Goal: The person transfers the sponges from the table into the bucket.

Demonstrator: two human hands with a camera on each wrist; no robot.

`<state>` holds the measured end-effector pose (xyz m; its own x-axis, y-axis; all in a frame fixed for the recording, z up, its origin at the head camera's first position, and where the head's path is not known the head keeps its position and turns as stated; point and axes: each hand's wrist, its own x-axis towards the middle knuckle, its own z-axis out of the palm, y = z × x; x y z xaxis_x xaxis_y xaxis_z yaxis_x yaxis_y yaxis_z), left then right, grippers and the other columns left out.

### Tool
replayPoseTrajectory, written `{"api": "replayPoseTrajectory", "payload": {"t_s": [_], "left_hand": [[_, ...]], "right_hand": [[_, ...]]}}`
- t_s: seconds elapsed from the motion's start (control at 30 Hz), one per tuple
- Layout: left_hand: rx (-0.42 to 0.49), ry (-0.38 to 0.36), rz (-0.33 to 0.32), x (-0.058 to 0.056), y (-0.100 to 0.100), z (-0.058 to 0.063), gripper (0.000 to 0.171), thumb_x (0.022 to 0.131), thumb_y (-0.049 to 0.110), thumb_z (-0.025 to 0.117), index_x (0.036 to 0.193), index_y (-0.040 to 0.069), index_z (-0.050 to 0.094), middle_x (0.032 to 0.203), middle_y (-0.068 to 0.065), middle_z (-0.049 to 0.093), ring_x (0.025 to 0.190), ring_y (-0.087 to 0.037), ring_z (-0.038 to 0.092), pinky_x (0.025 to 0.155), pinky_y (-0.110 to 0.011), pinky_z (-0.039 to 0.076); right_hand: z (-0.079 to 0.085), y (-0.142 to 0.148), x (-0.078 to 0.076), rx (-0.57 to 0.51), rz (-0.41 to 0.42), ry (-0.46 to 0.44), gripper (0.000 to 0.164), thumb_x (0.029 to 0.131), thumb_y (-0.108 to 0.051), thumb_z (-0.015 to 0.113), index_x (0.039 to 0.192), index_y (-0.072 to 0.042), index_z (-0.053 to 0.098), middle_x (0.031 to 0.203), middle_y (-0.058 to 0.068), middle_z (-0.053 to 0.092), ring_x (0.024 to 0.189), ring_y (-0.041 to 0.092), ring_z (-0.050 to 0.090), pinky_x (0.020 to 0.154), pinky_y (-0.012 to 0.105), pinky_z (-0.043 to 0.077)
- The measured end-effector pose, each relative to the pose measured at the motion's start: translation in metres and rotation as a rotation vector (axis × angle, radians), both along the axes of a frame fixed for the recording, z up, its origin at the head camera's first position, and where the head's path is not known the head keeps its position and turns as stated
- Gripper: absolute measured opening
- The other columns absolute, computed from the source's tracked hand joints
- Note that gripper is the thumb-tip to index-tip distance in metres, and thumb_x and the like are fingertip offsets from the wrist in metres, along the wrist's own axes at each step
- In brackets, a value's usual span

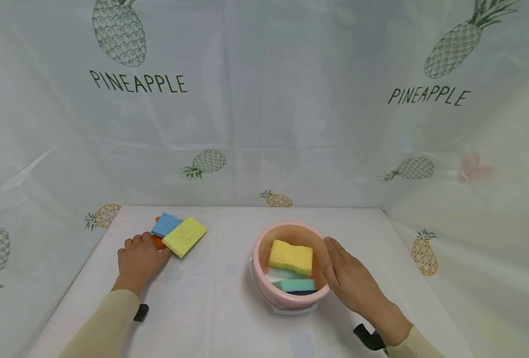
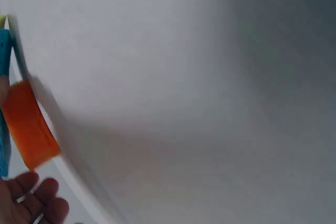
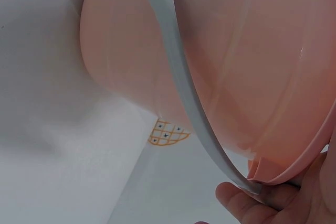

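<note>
At the left of the table, my left hand has its thumb and fingertips at opposite ends of an orange sponge. A blue sponge and a yellow-green sponge lie against it, overlapping. My right hand rests with fairly straight fingers on the right rim of a pink bucket. Inside the bucket are a yellow sponge and a mint-green sponge with a dark underside, and something pale lies beneath. In the right wrist view, fingertips touch near the bucket's grey handle.
The white-covered table ends at a back edge where a pale curtain with pineapple prints hangs. The same sheeting surrounds both sides. Black bands are worn on the wrists.
</note>
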<state>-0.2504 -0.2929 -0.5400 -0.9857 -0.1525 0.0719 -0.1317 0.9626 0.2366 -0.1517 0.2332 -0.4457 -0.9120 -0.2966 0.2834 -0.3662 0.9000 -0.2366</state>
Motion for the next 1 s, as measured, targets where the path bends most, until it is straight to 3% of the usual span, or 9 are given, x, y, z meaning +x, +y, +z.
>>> {"api": "replayPoseTrajectory", "payload": {"t_s": [0.2,0.47,0.63,0.77,1.0], "left_hand": [[0.001,0.014,0.054,-0.007,0.01,-0.001,0.091,0.096,0.067,0.057,0.13,-0.018,0.046,0.124,-0.042,0.053,0.111,-0.056,0.047,0.089,-0.073,0.04],[-0.017,0.004,0.053,-0.01,0.018,0.006,0.086,0.098,0.059,0.058,0.129,-0.021,0.045,0.121,-0.043,0.053,0.111,-0.056,0.046,0.093,-0.074,0.039],[-0.04,0.124,0.037,-0.007,0.017,0.006,0.069,0.096,0.044,0.065,0.119,-0.018,0.046,0.108,-0.039,0.051,0.104,-0.055,0.046,0.086,-0.07,0.039],[-0.082,0.239,0.009,-0.006,0.015,0.005,0.059,0.091,0.024,0.074,0.119,-0.017,0.043,0.109,-0.039,0.046,0.104,-0.056,0.042,0.086,-0.07,0.038],[-0.137,0.312,-0.016,-0.001,0.008,0.007,0.057,0.085,0.01,0.08,0.118,-0.017,0.043,0.106,-0.038,0.046,0.101,-0.055,0.043,0.085,-0.067,0.04]], "right_hand": [[-0.001,0.0,0.0,-0.011,0.003,0.008,0.055,0.111,-0.025,0.047,0.157,0.005,0.042,0.159,0.024,0.048,0.141,0.043,0.055,0.108,0.059,0.05],[-0.001,0.0,0.0,-0.007,-0.003,0.017,0.055,0.111,-0.025,0.046,0.157,0.005,0.043,0.159,0.024,0.049,0.139,0.043,0.056,0.107,0.058,0.051],[0.0,0.0,0.0,-0.004,-0.001,0.008,0.055,0.111,-0.025,0.047,0.157,0.005,0.042,0.159,0.024,0.048,0.139,0.043,0.056,0.107,0.058,0.051],[0.001,0.0,0.0,-0.005,-0.002,-0.002,0.055,0.111,-0.025,0.047,0.157,0.005,0.041,0.16,0.024,0.048,0.14,0.043,0.056,0.108,0.058,0.05],[0.002,0.0,0.0,-0.007,-0.022,-0.023,0.056,0.112,-0.027,0.045,0.159,0.004,0.04,0.161,0.023,0.046,0.141,0.043,0.055,0.108,0.058,0.05]]}}
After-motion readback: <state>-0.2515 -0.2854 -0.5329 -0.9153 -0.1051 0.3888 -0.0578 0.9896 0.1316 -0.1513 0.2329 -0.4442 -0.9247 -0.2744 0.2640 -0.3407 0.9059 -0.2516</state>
